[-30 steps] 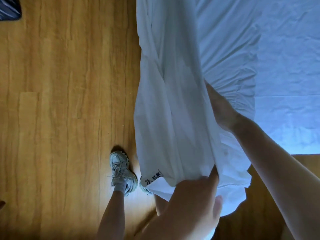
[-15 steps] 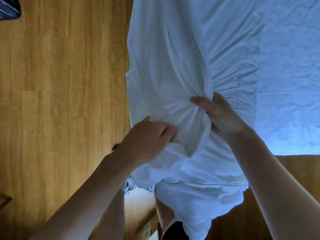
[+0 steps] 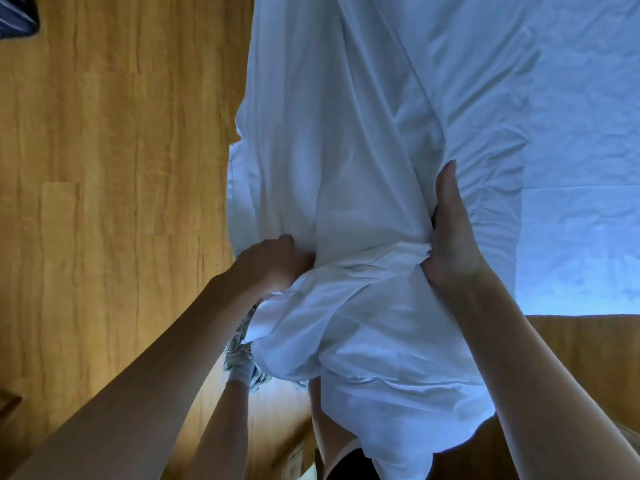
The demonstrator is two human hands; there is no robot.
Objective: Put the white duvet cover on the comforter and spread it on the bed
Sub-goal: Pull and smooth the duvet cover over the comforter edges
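The white duvet cover point(image 3: 346, 168) hangs bunched in front of me, stretching from the bed's corner down past my legs. My left hand point(image 3: 273, 261) grips a fold on its left side with curled fingers. On the right side my right hand point(image 3: 450, 237) clutches gathered fabric, thumb pointing up along the cloth. The two hands hold the cover about shoulder-width apart, and it sags in folds point(image 3: 363, 358) below them. Whether the comforter is inside the cover cannot be told.
The bed point(image 3: 571, 150) with a white fitted sheet fills the right and top. Wooden floor point(image 3: 121, 168) lies to the left. My shoe point(image 3: 239, 355) shows under the hanging cloth. A dark striped object point(image 3: 15, 17) sits at the top left corner.
My left hand rose from the cover's lower edge and took hold of its left side. The right hand shifted its hold on the right side, the hands have spread apart, and the fabric bunched up higher.
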